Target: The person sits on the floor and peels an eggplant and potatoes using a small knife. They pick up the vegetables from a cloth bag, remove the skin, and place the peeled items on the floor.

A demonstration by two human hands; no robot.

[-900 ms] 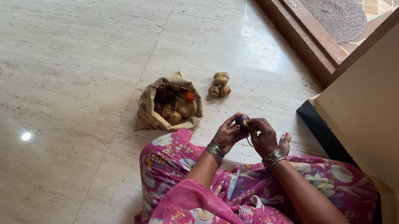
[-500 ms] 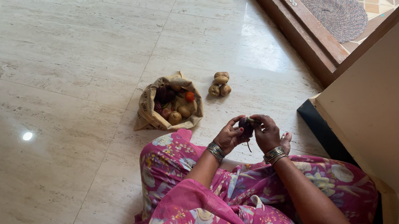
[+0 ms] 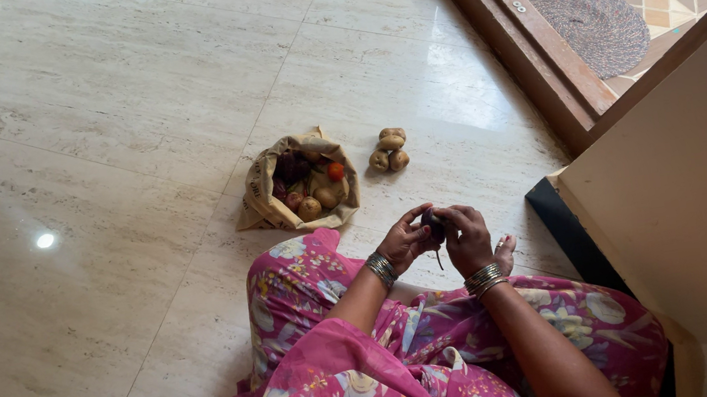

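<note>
I sit on a pale marble floor in a pink flowered garment. My left hand (image 3: 404,239) and my right hand (image 3: 468,238) meet in front of my knees, both gripping one small dark round vegetable (image 3: 432,222) with a thin root hanging below it. Metal bangles ring both wrists. Beyond my hands, a brown paper bag (image 3: 259,199) lies open on the floor, holding several vegetables, some tan, some dark purple, one orange-red. To the right of the bag lies a small pile of three potatoes (image 3: 389,149).
A wooden door threshold (image 3: 526,45) runs diagonally at the upper right, with a round woven mat (image 3: 598,22) on patterned tiles beyond it. A tall cream panel (image 3: 703,195) and a dark block (image 3: 565,224) stand close on my right.
My hands have shifted slightly around the dark vegetable, turning it between the fingers. The bag and the potatoes have not moved.
</note>
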